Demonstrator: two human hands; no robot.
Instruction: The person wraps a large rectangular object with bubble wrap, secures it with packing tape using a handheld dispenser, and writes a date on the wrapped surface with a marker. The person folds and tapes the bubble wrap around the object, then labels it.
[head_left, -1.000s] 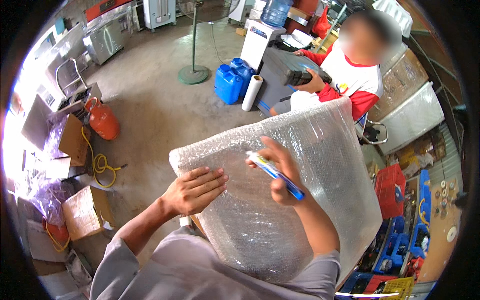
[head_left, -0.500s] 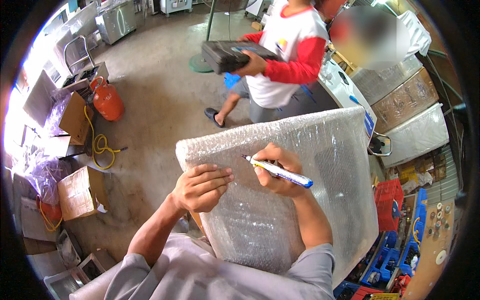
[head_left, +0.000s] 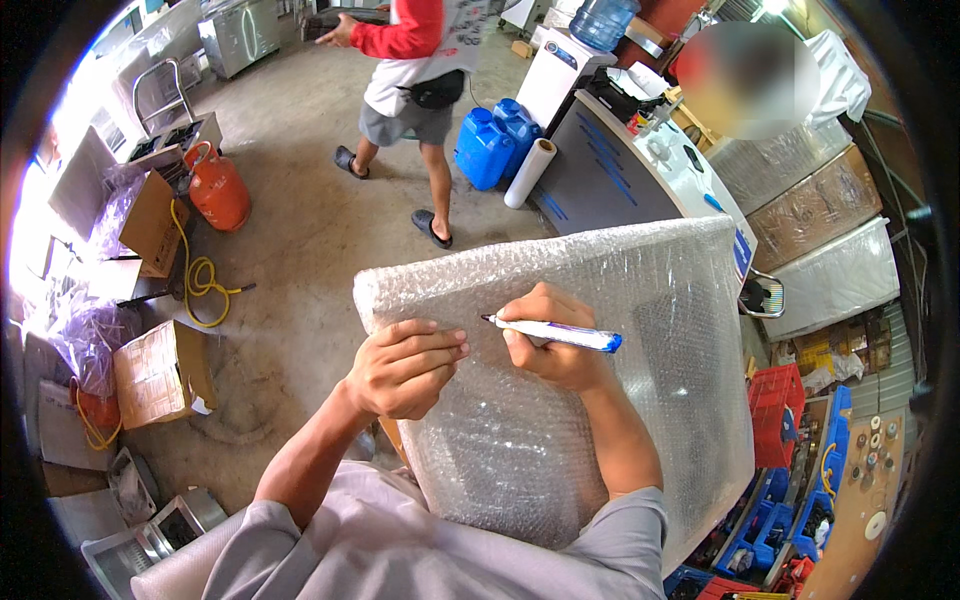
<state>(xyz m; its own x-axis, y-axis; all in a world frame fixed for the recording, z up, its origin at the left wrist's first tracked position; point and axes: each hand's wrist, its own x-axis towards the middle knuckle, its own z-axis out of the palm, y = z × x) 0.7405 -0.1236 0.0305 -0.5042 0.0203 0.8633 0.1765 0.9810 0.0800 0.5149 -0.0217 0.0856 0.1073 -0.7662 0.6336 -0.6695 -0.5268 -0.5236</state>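
Note:
A large flat package in bubble wrap (head_left: pixel 500 440) lies before me, its rolled far edge running across the view. My right hand (head_left: pixel 555 340) is closed around a white marker pen with a blue end (head_left: pixel 580 338). Its dark tip points left and hovers at or just above the wrap; contact is not clear. Just left of the tip, my left hand (head_left: pixel 410 368) rests on the wrap, fingers stretched side by side toward the pen. The left thumb is hidden beneath.
Beyond the package, a person in a red-sleeved shirt (head_left: pixel 425 50) carries a dark case (head_left: pixel 345 20). Blue jugs (head_left: pixel 483 150) and a white roll (head_left: pixel 530 173) stand by a desk. An orange gas cylinder (head_left: pixel 218 188) and yellow hose (head_left: pixel 205 280) are left; a red crate (head_left: pixel 775 410) is right.
The person with the case has walked left, uncovering the jugs and roll. My right hand has shifted slightly, and the pen lies more level. My left hand has barely moved.

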